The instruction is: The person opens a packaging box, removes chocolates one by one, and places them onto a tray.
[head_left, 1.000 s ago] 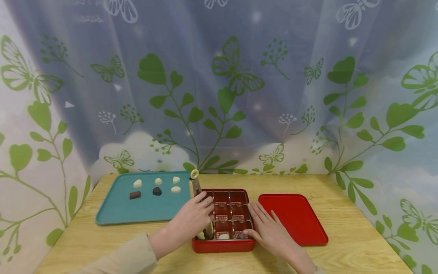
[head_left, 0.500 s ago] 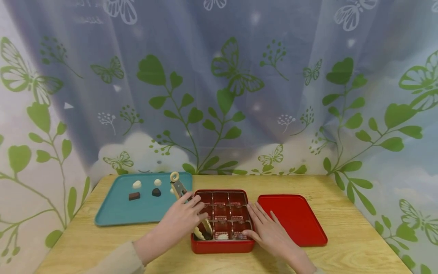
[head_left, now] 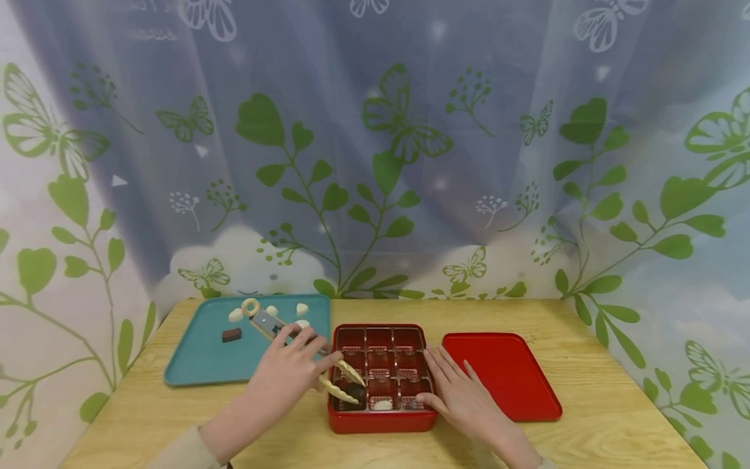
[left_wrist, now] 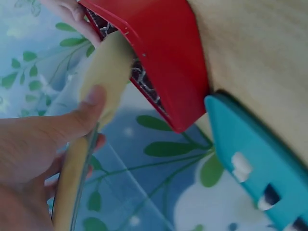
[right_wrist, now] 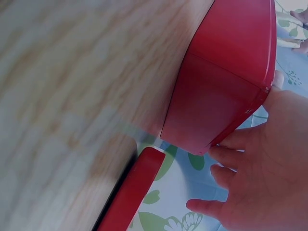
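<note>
My left hand [head_left: 288, 368] grips a pair of tongs [head_left: 266, 321] with pale yellow scalloped tips and a ring at the handle end. The tongs lean left, tips spread apart over the front left compartment of the red box [head_left: 381, 423]. Between the tips a dark chocolate [head_left: 355, 391] sits in that compartment. A clear divided insert fills the box; a white chocolate [head_left: 383, 405] lies in its front middle compartment. My right hand [head_left: 463, 394] rests along the box's right rim, fingers straight and thumb over the front right compartment, where a dark piece partly shows.
At the left a teal tray [head_left: 199, 361] bears several white chocolates and a brown rectangular one [head_left: 231, 334]; the tongs hide part of it. A red lid [head_left: 515, 384] lies on the wooden table [head_left: 609, 423] right of the box. A patterned curtain [head_left: 375, 215] hangs behind.
My left hand has moved left and down, swinging the tongs' ring end left from near upright to a strong lean. Their tips now stand apart around the dark chocolate. The right hand stays put.
</note>
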Demonstrator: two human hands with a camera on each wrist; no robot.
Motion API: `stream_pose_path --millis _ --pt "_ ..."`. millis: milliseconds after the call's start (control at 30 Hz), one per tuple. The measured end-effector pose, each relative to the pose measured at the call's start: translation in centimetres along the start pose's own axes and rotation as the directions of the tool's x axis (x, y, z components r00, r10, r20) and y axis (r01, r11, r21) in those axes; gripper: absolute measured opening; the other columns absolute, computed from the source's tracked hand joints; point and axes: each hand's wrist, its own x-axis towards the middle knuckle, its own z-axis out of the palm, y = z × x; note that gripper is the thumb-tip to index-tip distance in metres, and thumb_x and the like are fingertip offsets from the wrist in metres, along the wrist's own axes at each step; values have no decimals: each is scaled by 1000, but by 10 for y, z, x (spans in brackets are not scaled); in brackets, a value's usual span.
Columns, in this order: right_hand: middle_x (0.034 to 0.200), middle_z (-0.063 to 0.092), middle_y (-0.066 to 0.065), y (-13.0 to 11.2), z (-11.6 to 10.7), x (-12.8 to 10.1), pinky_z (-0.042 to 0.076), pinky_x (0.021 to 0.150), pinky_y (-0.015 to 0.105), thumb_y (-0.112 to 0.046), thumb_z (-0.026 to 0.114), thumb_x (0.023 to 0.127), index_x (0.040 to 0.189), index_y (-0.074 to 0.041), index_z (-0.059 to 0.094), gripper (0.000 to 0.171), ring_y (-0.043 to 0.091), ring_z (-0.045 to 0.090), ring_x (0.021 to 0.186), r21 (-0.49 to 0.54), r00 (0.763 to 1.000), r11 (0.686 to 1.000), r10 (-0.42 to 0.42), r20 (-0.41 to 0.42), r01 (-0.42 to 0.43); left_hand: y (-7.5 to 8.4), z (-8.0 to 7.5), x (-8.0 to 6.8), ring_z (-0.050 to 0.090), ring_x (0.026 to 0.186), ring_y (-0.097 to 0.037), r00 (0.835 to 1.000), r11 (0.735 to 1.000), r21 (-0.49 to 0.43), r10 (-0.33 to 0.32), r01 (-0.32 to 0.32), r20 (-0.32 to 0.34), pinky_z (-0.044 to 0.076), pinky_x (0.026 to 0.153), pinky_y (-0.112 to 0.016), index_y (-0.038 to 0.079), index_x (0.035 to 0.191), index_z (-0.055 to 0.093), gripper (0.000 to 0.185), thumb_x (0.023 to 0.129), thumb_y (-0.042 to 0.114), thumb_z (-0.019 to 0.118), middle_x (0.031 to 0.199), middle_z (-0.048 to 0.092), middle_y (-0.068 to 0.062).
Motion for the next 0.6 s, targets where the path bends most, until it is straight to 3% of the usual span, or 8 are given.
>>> stream_pose_path --millis 133,267,433,600 --pt "166 23 14 -1 -1 -1 21 118 66 -55 52 101 160 -5 28 81 34 19 154 15 1000 1000 3 0 -3 -5 3 -11 57 102 -21 991 989 -114 -107 98 -74 48 91 -46 33 117 75 58 61 42 87 104 68 7" --pt "166 24 14 -1 -1 -1 21 117 66 -55 52 100 160 -5 28 81 34 20 154 13 1000 1000 5 -1 -5 -8 5 -21 58 102 -21 977 967 -187 -194 174 -92 47 91 -51 33 118 75 59 61 42 88 106 67 8" --pt "166 24 15 -1 0 -1 21 117 66 -56 51 100 160 -5 28 82 34 20 154 8 1000 1000 3 -2 -3 -11 3 -31 59 103 -23 963 949 -216 -254 230 -91 46 92 -51 33 121 74 60 63 39 90 107 68 8" --pt "166 25 15 -3 -2 -1 22 117 67 -54 53 100 160 -5 30 81 35 21 153 14 1000 1000 1 -8 -1 -17 1 -41 59 103 -25 950 944 -212 -283 252 -131 44 91 -53 30 120 75 60 63 37 90 107 69 5"
